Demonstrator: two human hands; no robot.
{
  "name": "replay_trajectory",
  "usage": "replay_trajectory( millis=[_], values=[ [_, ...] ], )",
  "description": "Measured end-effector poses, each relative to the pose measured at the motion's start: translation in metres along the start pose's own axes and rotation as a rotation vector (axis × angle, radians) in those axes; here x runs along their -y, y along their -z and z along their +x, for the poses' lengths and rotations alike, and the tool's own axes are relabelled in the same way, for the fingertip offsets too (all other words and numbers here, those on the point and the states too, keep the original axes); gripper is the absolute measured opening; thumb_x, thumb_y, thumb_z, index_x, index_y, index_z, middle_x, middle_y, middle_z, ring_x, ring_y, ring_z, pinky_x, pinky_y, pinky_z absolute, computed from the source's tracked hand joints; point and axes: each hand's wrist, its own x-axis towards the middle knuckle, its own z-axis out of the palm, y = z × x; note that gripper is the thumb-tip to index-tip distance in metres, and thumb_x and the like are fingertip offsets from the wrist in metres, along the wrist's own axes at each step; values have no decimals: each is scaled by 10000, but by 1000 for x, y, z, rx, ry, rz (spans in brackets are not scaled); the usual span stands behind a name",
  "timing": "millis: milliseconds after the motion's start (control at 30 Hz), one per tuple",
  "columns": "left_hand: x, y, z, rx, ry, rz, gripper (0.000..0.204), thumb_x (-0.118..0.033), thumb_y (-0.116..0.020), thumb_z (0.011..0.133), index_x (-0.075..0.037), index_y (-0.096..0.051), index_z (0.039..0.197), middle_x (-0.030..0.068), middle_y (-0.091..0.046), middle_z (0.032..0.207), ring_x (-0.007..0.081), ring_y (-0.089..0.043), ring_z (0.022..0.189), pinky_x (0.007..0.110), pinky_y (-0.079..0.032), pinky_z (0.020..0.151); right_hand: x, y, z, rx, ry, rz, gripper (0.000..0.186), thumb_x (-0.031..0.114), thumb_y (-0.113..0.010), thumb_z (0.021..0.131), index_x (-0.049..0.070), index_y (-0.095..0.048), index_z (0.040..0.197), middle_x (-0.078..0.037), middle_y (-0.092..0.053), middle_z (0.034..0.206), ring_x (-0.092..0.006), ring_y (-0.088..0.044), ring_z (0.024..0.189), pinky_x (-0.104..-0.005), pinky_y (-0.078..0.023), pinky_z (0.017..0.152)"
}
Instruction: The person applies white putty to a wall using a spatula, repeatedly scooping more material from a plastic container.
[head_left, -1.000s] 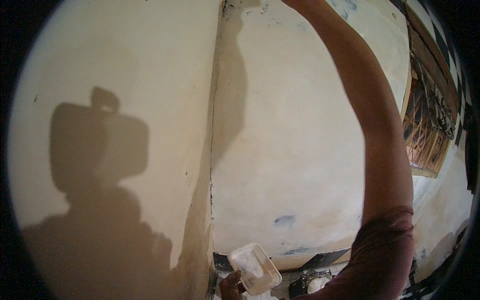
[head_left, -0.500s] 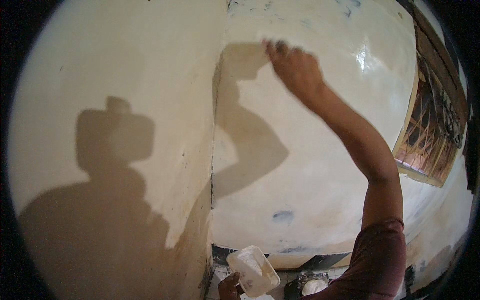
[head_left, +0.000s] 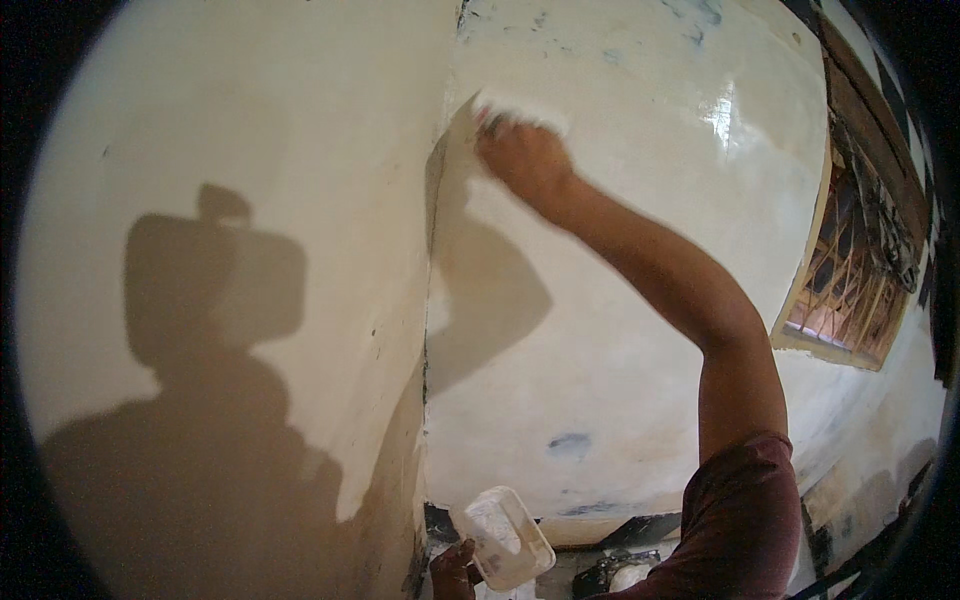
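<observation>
High on the cream-coloured wall [head_left: 620,280], close to the corner, my right hand [head_left: 527,165] is closed, fingers curled toward the surface. Motion smears what it grips; only a pale blur shows at the fingertips. Down at the bottom, my left hand [head_left: 455,572] grips the near left edge of a whitish plastic tub [head_left: 535,550], which is tilted so its inside shows. White paste [head_left: 490,527] coats part of that inside.
At left a second wall [head_left: 330,150] carries my shadow and meets the first in a vertical corner. A barred window [head_left: 850,270] opens at far right. A dark crate [head_left: 600,575] with something white stands low beside my sleeve. Grey patches mark the wall.
My right hand has moved left and slightly down along the wall, closer to the corner. The tub in my left hand has shifted slightly left.
</observation>
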Motion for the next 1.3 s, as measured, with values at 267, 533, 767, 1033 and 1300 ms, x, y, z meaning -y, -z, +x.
replay_trajectory(
  millis=[267,533,767,1033,1300],
  values=[
    [6,7,20,-24,97,15,443,-331,-633,869,-52,-542,1202,85,-608,1053,188,-620,901,350,-533,734,-52,-24,14,-322,-130,-124,442,258,-503,903,19,-490,1274,-215,-598,1003,-390,-601,936,-577,-464,847],
    [-10,-11,17,-41,35,127,432,-217,-580,880,-59,-508,1276,132,-591,1162,251,-574,1024,421,-455,876,-22,20,-78,-21,-58,70,340,175,-514,891,81,-554,1216,-174,-633,958,-350,-628,879,-526,-491,817],
    [-2,-17,14,-6,35,220,460,-137,-556,872,-81,-483,1323,155,-570,1216,286,-536,1094,452,-392,964,-134,19,51,-376,-106,4,240,134,-498,863,133,-664,1036,-71,-679,955,-257,-651,889,-398,-511,788],
    [-34,-91,-42,-316,-59,24,430,-230,-565,904,-77,-509,1302,153,-573,1198,240,-575,1017,394,-489,862,-72,-36,-29,-204,-34,21,371,232,-552,890,172,-543,1256,-63,-583,1192,-295,-565,1081,-427,-532,808],
    [11,-89,-35,-248,-58,34,433,-327,-622,885,29,-579,1128,122,-632,1017,234,-654,858,413,-570,747,-29,65,-328,-51,-417,698,413,27,-619,808,91,-580,1215,-130,-600,1178,-340,-541,1175,-437,-467,972]
  ],
)
